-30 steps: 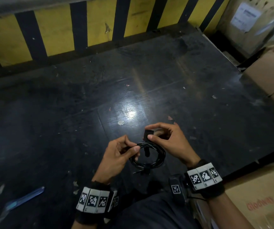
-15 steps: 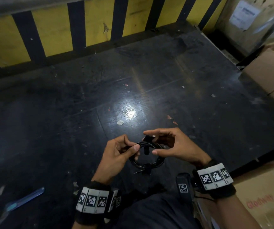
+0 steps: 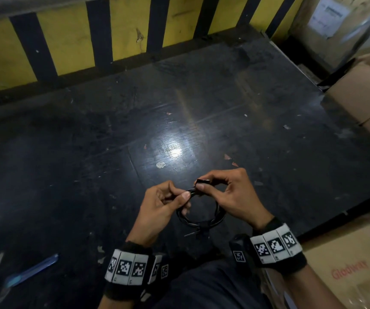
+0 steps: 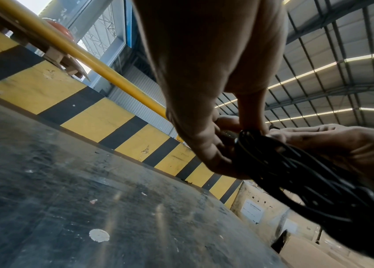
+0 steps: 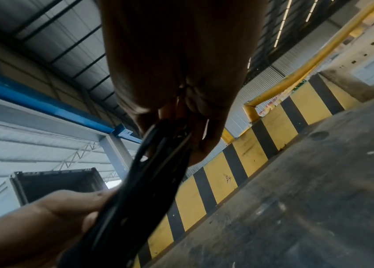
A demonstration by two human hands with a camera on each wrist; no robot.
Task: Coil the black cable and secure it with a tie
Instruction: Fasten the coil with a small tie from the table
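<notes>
You are holding the black cable (image 3: 201, 210) as a small closed ring in the air just above the dark table (image 3: 90, 175), low in the middle of the head view, which looks like a sensible way to keep the turns from springing apart while the binding goes on. Your left hand (image 3: 159, 210) pinches the ring's left side, thumb on top and fingers curled beneath, so the loops stay stacked. Your right hand (image 3: 228, 197) is curled at the ring's upper edge, thumb and forefinger pinching a small black piece (image 3: 203, 181) against the cable; whether that is a plug or part of a strap I cannot tell. At the ring's lower edge a thin tie (image 3: 199, 228) already seems wrapped round the bundle, its tail sticking out to the left. From both wrist views the strands lie close together between your fingers, so the coil seems formed and the fastening under way or nearly finished.
</notes>
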